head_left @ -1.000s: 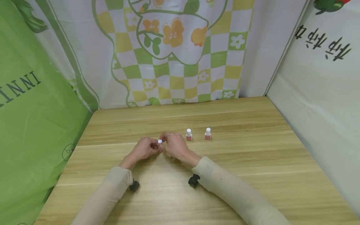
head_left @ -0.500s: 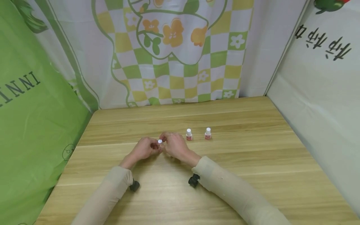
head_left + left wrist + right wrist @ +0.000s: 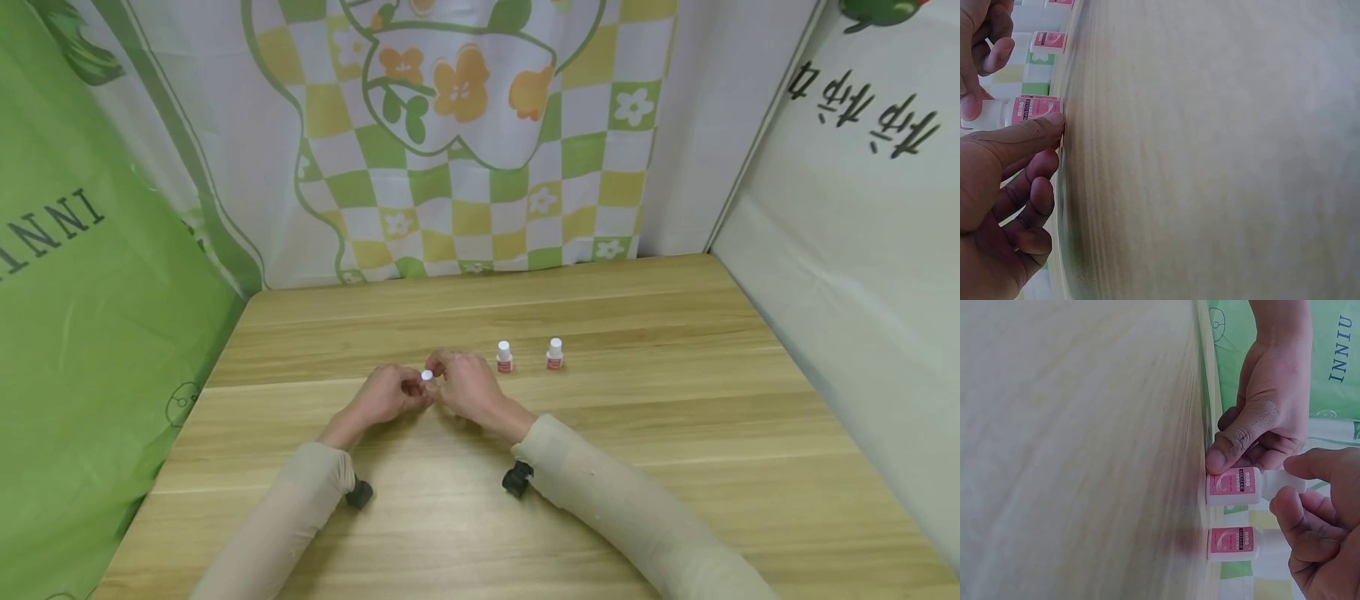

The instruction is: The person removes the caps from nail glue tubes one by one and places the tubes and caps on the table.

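A small white nail glue bottle (image 3: 1234,486) with a pink label stands upright on the table between my hands. My left hand (image 3: 386,394) holds its body low down, thumb against the label in the left wrist view. At the top, the thumb and fingers of my right hand (image 3: 468,388) pinch the white cap (image 3: 427,375), which sits on the bottle. Whether the cap is turning cannot be seen. Right of my hands, two similar capped bottles stand apart: a nearer one (image 3: 504,358) and a farther one (image 3: 554,355).
The wooden table (image 3: 645,433) reaches back to a checked curtain (image 3: 472,200). A green cloth (image 3: 90,333) hangs along the left side and a white one (image 3: 840,275) along the right.
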The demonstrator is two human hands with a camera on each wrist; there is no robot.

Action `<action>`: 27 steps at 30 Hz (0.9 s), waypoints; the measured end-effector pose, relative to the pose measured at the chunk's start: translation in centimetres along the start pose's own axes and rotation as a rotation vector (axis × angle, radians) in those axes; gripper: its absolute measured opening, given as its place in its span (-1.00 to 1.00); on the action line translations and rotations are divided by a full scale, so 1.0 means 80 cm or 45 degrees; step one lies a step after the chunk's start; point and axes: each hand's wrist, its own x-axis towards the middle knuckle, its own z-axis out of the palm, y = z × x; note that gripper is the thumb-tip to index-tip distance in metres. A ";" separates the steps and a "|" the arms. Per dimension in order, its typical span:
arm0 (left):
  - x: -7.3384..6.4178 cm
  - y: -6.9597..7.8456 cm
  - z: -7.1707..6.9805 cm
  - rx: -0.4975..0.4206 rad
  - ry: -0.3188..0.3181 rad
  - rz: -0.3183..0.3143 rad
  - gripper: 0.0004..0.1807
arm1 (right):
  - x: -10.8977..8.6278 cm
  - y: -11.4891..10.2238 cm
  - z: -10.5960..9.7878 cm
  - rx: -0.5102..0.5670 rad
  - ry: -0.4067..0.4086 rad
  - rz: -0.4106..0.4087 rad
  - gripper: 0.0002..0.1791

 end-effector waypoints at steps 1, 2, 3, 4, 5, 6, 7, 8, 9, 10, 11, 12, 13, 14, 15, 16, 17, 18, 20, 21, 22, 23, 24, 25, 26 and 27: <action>0.000 0.000 0.000 0.002 0.001 0.001 -0.92 | 0.000 0.000 0.000 -0.003 0.002 -0.001 -0.81; 0.000 0.000 0.000 0.002 0.000 -0.002 -0.92 | 0.000 -0.001 -0.001 -0.007 0.005 -0.001 -0.81; 0.001 0.000 0.000 0.001 0.000 -0.003 -0.92 | 0.000 -0.001 -0.001 -0.009 0.005 -0.001 -0.81; 0.001 0.000 0.000 0.002 -0.001 -0.004 -0.91 | 0.000 -0.002 -0.001 -0.010 0.006 -0.002 -0.80; 0.001 0.000 0.000 0.002 -0.004 -0.003 -0.91 | 0.000 -0.002 -0.002 -0.014 0.007 -0.001 -0.80; 0.001 0.000 0.000 0.003 -0.006 -0.004 -0.91 | 0.000 -0.002 -0.002 -0.014 0.005 0.001 -0.80; 0.001 0.000 0.000 0.005 -0.008 0.000 -0.91 | 0.000 -0.002 -0.002 -0.012 0.005 0.003 -0.79; 0.001 0.000 0.000 0.005 -0.009 -0.003 -0.91 | 0.000 -0.002 -0.002 -0.012 0.004 0.006 -0.79; 0.001 0.000 0.000 0.004 -0.011 -0.006 -0.91 | 0.000 -0.002 -0.002 -0.010 0.002 0.010 -0.78; 0.001 0.000 0.000 0.002 -0.012 -0.008 -0.91 | 0.000 -0.001 -0.002 -0.006 0.001 0.013 -0.78; 0.001 0.000 0.000 -0.002 -0.013 -0.013 -0.91 | 0.000 -0.001 -0.002 -0.003 0.001 0.015 -0.77; 0.001 0.000 0.000 -0.006 -0.015 -0.018 -0.91 | 0.000 -0.001 -0.002 0.002 0.001 0.017 -0.77; 0.001 0.000 0.000 -0.013 -0.018 -0.020 -0.91 | 0.000 -0.001 -0.001 0.003 0.002 0.017 -0.78; 0.001 0.000 0.000 -0.018 -0.019 -0.028 -0.91 | 0.000 0.000 -0.001 0.004 0.004 0.015 -0.78; 0.001 0.000 0.001 -0.020 -0.020 -0.030 -0.92 | 0.000 0.000 -0.001 0.007 0.005 0.015 -0.79; 0.000 0.000 0.001 -0.022 -0.022 -0.028 -0.92 | 0.000 0.000 -0.001 0.006 0.007 0.015 -0.80; 0.000 0.000 0.001 -0.020 -0.022 -0.027 -0.92 | 0.000 0.000 -0.001 0.005 0.008 0.014 -0.81; 0.000 0.000 0.001 -0.017 -0.021 -0.024 -0.92 | 0.000 0.000 -0.001 0.003 0.008 0.011 -0.81; 0.000 -0.001 0.002 -0.007 -0.015 -0.012 -0.91 | 0.000 0.000 -0.001 -0.006 0.008 0.002 -0.81; 0.000 0.000 0.002 0.001 -0.012 -0.010 -0.91 | 0.000 0.000 -0.001 -0.010 0.008 -0.003 -0.81; 0.000 0.000 0.002 0.002 -0.010 -0.007 -0.91 | 0.000 0.000 -0.001 -0.014 0.007 -0.008 -0.81; 0.000 0.000 0.001 0.004 -0.006 -0.005 -0.90 | 0.000 0.000 -0.001 -0.017 0.005 -0.011 -0.80; 0.000 0.000 0.001 0.004 -0.004 -0.004 -0.90 | 0.000 0.000 -0.001 -0.021 0.005 -0.014 -0.79; -0.001 0.001 0.001 0.006 -0.003 -0.001 -0.90 | 0.000 0.000 -0.001 -0.025 0.005 -0.014 -0.79; -0.001 0.001 0.001 0.004 -0.001 0.001 -0.89 | 0.000 0.000 -0.001 -0.024 0.004 -0.012 -0.78; -0.001 0.001 0.000 0.004 -0.002 -0.004 -0.89 | 0.000 -0.001 -0.002 -0.024 0.003 -0.010 -0.77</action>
